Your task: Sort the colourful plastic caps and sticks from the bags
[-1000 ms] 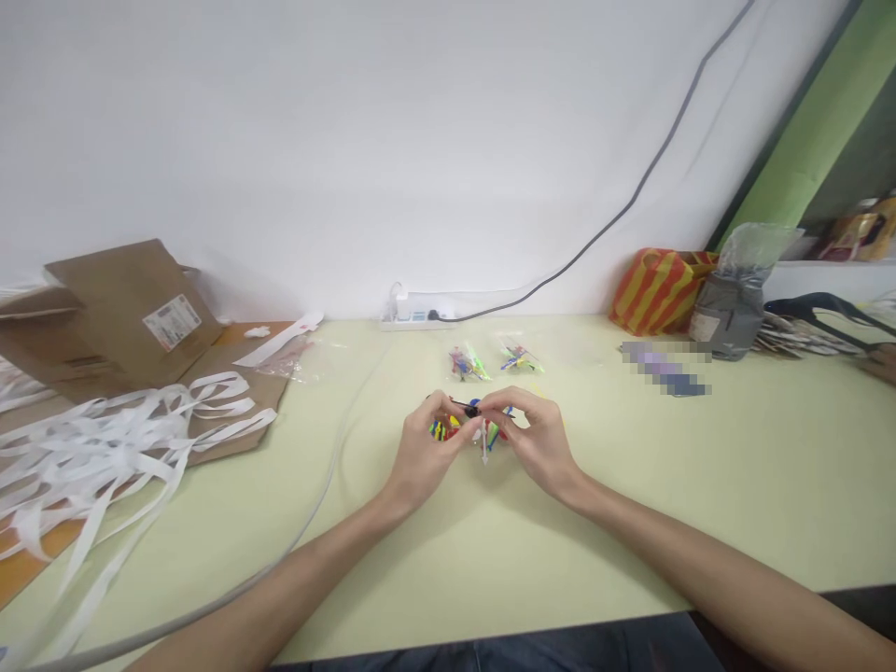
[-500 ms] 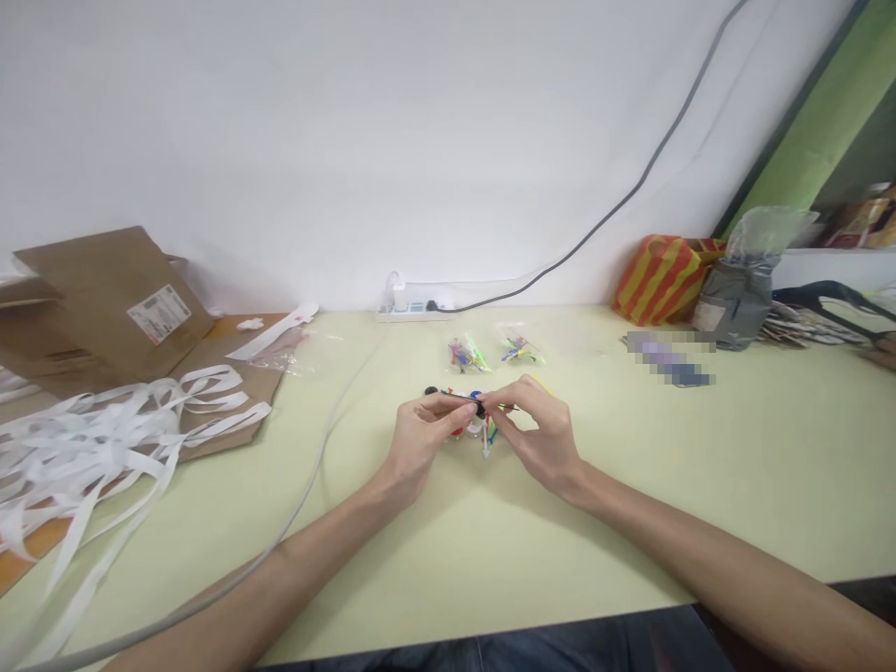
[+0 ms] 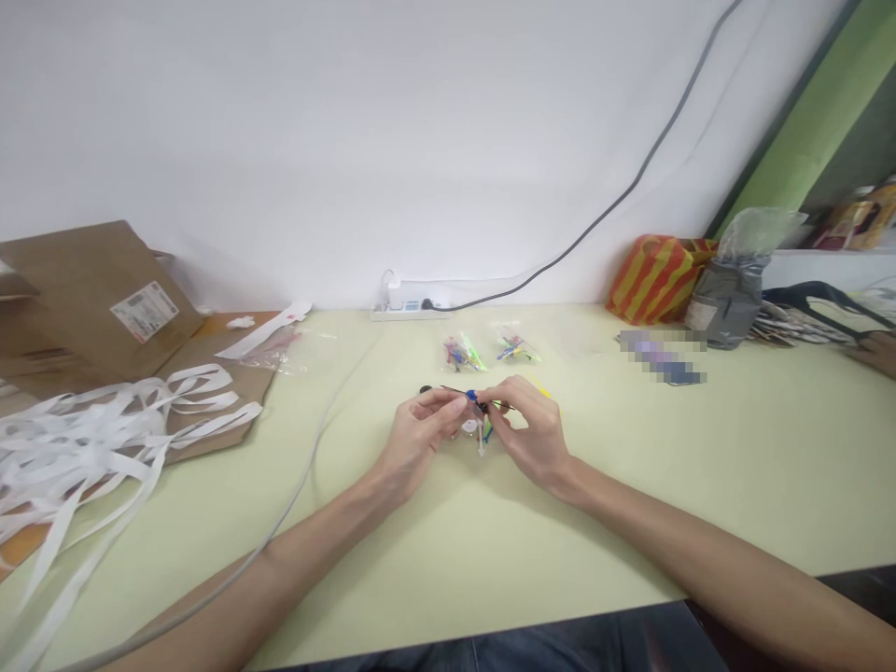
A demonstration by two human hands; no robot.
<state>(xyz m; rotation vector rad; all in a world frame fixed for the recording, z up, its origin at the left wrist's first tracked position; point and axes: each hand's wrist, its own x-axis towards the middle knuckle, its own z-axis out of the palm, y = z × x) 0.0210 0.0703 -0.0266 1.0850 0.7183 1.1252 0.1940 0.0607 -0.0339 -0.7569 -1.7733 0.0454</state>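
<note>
Over the middle of the table, my left hand (image 3: 418, 439) is closed in a pinch, its fingertips against a small blue plastic piece (image 3: 471, 396). Facing it, my right hand (image 3: 533, 431) pinches a small black plastic piece (image 3: 483, 407), which meets the blue one; a thin dark rod sticks out behind those fingers. Under and between the hands lie loose small plastic parts: a white arrow-shaped part (image 3: 481, 441), a blue and green part (image 3: 488, 431) and a yellow part (image 3: 541, 386). My fingers partly hide them.
Two clear bags of coloured plastic parts (image 3: 463, 355) lie farther back, before a power strip (image 3: 413, 313). White straps (image 3: 105, 448) and a cardboard box (image 3: 105, 289) fill the left. A grey cable (image 3: 308, 476) crosses over my left forearm. At right, a person's hand (image 3: 875, 353) shows.
A blue piece now shows between my fingertips, where the black piece was seen before. My hands stay close together; the view has shifted slightly.
</note>
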